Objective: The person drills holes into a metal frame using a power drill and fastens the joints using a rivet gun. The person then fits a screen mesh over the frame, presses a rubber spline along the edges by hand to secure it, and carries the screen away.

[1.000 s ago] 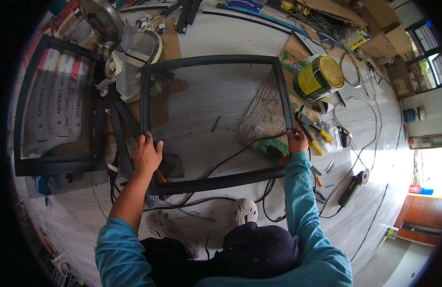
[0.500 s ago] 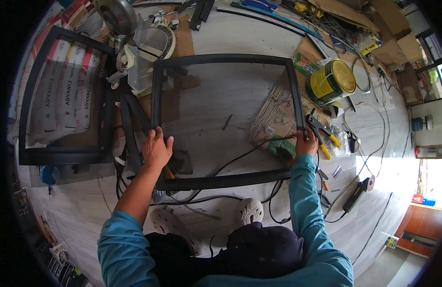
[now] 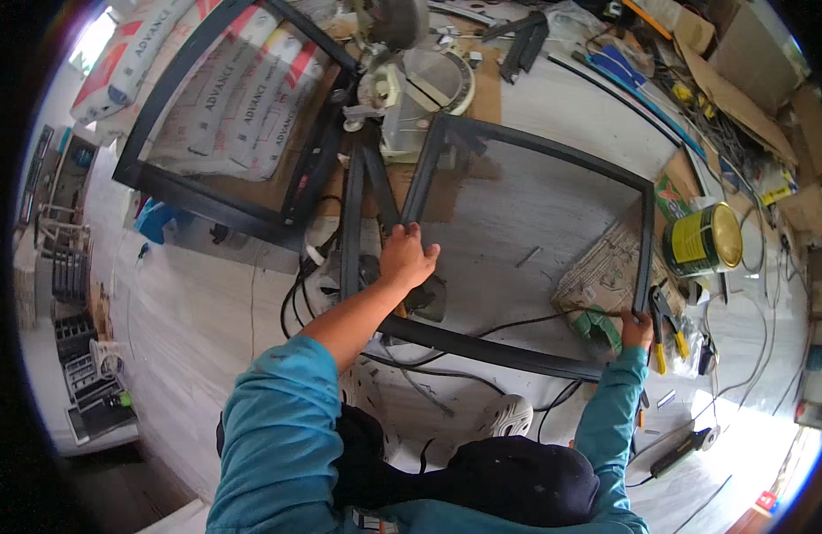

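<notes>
A black rectangular frame with fine dark see-through mesh, like a window screen (image 3: 491, 350), is held low in front of me. My left hand (image 3: 409, 258) grips its left bar, fingers curled over the bar and thumb pointing out to the right. At the lower right, my right hand (image 3: 638, 330) is closed round the right bar near the corner. Floor and cardboard show through the mesh. A second black mesh frame (image 3: 197, 202) leans at the far left, over white and red sacks (image 3: 242, 125). Loose black bars (image 3: 351, 222) stand just left of my left hand.
A mitre saw (image 3: 420, 93) sits beyond the frame. To the right are a yellow-lidded can (image 3: 703, 240), yellow-handled pliers (image 3: 667, 329) and an angle grinder (image 3: 687, 451). Cables (image 3: 446, 360) run across the floor near my shoes (image 3: 509, 416). Cardboard and scraps (image 3: 740, 98) pile up at the far right.
My view has turned left, so the scene appears shifted right and tilted, with shelving newly visible at left. Both hands stay on the mesh frame.
</notes>
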Demonstrator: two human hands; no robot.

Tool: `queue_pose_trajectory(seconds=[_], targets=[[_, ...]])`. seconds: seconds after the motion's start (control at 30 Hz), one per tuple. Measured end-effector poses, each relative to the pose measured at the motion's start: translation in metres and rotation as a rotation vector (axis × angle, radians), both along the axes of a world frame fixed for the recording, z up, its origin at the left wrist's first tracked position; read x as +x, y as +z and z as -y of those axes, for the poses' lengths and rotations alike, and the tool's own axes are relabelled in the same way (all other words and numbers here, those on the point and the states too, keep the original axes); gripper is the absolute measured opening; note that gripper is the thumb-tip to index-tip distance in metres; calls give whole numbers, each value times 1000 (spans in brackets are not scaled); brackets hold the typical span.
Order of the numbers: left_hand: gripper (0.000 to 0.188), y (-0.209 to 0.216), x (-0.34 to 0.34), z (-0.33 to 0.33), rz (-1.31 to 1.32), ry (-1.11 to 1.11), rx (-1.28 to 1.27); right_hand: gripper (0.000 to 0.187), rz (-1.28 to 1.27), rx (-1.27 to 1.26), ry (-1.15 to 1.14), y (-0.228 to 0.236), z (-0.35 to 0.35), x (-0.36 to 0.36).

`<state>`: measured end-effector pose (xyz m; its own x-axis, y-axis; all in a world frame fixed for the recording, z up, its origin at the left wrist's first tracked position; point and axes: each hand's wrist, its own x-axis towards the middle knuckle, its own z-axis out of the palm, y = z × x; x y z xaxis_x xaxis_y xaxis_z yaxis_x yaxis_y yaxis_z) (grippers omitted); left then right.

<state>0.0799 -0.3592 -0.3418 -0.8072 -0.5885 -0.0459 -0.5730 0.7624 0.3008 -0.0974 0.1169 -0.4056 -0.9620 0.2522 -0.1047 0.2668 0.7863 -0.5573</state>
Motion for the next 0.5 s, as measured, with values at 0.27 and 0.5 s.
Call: queue_pose_trajectory(seconds=[0.27, 0.5], targets=[[68, 9, -10, 5, 80, -34, 236, 40, -43, -360, 127, -3, -66, -9], [59, -12, 12, 52, -44, 82, 421, 82, 150, -997, 520, 185, 40, 59]])
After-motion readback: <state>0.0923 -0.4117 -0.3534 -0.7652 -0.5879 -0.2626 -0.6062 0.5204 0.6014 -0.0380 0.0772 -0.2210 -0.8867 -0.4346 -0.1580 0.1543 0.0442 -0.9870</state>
